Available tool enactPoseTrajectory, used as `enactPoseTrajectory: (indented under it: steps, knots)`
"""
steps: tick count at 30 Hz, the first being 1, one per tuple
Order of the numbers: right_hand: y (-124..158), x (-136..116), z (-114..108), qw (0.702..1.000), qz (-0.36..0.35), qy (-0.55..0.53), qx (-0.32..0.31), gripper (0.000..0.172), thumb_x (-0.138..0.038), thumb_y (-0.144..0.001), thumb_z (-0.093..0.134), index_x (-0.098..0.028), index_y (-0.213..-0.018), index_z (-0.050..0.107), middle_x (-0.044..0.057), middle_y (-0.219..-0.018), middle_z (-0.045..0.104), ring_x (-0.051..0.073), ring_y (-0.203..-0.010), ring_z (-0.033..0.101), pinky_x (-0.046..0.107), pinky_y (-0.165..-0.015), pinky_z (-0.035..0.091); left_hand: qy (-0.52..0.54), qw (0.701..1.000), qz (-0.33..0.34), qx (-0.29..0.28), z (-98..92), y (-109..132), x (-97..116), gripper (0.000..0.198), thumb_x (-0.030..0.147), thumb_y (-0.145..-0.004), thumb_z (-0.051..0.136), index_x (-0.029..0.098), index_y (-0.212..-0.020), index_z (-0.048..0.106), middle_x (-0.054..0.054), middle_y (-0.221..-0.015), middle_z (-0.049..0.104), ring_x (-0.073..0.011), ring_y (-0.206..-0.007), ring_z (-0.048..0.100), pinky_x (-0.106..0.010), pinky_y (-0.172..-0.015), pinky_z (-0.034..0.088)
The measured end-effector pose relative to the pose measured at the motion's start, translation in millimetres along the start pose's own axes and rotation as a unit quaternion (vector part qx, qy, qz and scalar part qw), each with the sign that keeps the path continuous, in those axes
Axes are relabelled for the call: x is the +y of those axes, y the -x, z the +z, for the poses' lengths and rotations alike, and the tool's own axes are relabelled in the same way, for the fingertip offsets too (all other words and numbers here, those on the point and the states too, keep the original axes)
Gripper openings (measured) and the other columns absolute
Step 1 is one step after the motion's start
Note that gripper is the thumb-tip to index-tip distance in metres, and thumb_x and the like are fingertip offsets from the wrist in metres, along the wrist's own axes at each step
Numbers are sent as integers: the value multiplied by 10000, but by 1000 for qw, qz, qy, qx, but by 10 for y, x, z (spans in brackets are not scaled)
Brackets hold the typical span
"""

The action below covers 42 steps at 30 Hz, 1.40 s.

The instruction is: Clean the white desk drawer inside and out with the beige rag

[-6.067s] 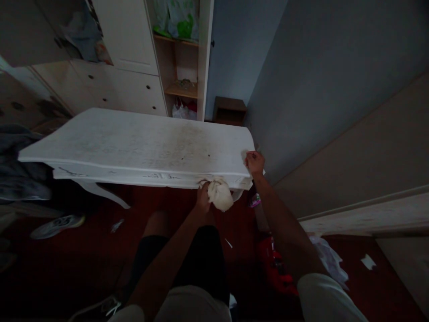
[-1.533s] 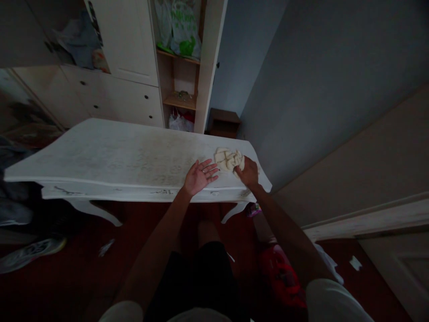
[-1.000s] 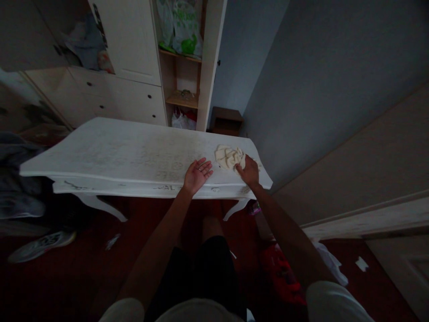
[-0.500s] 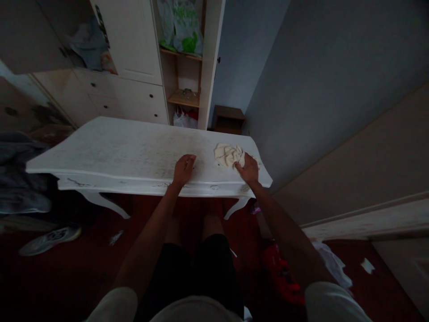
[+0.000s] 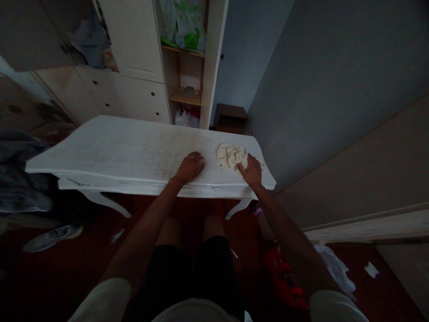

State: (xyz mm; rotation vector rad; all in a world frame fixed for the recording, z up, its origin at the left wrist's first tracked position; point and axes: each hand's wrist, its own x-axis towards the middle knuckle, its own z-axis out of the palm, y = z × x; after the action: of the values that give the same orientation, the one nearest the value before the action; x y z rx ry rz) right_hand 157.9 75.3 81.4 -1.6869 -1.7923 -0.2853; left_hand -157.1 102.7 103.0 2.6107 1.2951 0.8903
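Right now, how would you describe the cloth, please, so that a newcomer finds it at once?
Find the long white table across the middle of the view. Near its right end, the right hand holds a crumpled cream cloth. Its raised folds make it the only bunched fabric on that table.

— Readable texts, labels, numbers?
— None legible from where I stand.
— Lettering sighted but unread?
— One entry: plastic bag point(image 5: 190, 27), on a shelf point(image 5: 187, 50) in the cabinet point(image 5: 139, 40); green print, too blurred to make out.
— Other markings?
— Shoe point(image 5: 53, 237), on the floor point(image 5: 92, 259): dark side pattern; cannot tell whether letters.
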Motion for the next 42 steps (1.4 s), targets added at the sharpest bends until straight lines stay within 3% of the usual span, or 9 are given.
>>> enactPoseTrajectory:
  steps: [6,11,17,21,24,29,35,40,42]
  knots:
    - [-2,23,31,1000,-1,0,3,657,-524,-906,515,-77,-1383,452,225,-1336,571,326,-1254,502,500,-1080,367,-61,998,-28,0,-16,-187,-15,380,318,-935,439,87,-1169,629,-216,-1318,577,-315,-1290,479,-478,-1072,403]
    - [-4,6,14,1000,7,-8,4,655,-527,-901,523,-88,-1382,455,221,-1346,570,327,-1259,503,501,-1082,369,-12,994,-60,90,-180,-167,-98,365,342,-956,395,122,-1113,640,-190,-1223,624,-280,-1169,565,-446,-1020,448]
    - [-6,-12,-16,1000,14,-16,1,648,-526,-897,525,-92,-1374,459,222,-1333,576,326,-1244,509,505,-1071,371,90,956,-119,253,-508,187,0,384,425,-975,378,161,-1047,648,-137,-1081,679,-228,-1041,624,-394,-954,484]
    - [-4,-12,-14,1000,13,-19,-1,655,-531,-894,528,-101,-1382,453,215,-1340,573,331,-1244,509,513,-1068,373,251,886,-213,326,-496,558,289,351,466,-948,444,192,-950,664,-76,-947,712,-187,-908,660,-347,-863,525]
    - [0,-7,-3,1000,14,-24,3,656,-530,-893,528,-102,-1385,454,213,-1346,570,335,-1250,505,521,-1072,367,404,822,-272,296,-280,848,569,308,452,-912,507,194,-958,669,-38,-823,713,-173,-756,676,-330,-761,557]
    - [4,-8,2,999,21,-24,4,665,-520,-885,540,-77,-1375,471,221,-1333,577,336,-1243,512,511,-1073,371,444,826,-325,121,305,1096,960,134,316,-815,652,238,-886,735,-33,-826,747,-204,-848,697,-328,-888,538]
    - [1,-33,-18,999,30,-26,4,648,-495,-887,547,-64,-1366,482,219,-1326,583,324,-1247,509,486,-1090,364,590,634,-500,-12,834,952,1103,80,257,-789,679,180,-767,676,-68,-790,737,-216,-813,717,-367,-888,548]
    - [-2,-26,-22,999,27,-34,7,637,-511,-889,533,-93,-1367,478,205,-1304,598,324,-1231,519,500,-1076,374,687,483,-540,-45,952,803,1006,205,344,-873,573,157,-818,635,-98,-795,733,-192,-767,723,-349,-881,556]
    - [-3,-26,-25,999,27,-38,9,638,-514,-887,533,-92,-1363,481,205,-1301,601,325,-1226,523,499,-1073,379,703,448,-549,-54,955,754,976,193,319,-872,551,148,-849,639,-102,-793,732,-191,-752,724,-344,-876,556]
